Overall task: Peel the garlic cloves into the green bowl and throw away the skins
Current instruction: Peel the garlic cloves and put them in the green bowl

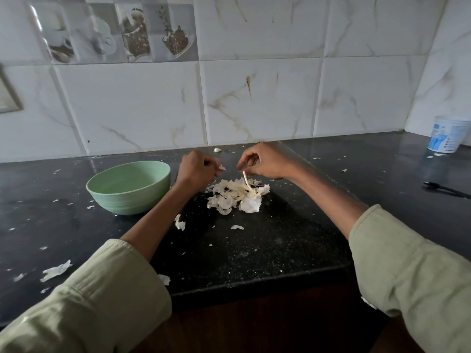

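The green bowl stands on the black counter, left of both hands; its inside looks bare from here. My left hand is curled around a garlic clove, whose pale tip shows past the fingers. My right hand pinches a thin strip of skin that hangs down toward the pile of white skins lying below and between the hands. One loose clove lies by the wall behind the hands.
Loose skin flakes are scattered over the counter, with bigger pieces at the front left and near my left forearm. A white and blue tub stands at the back right. A black cable lies at the right edge.
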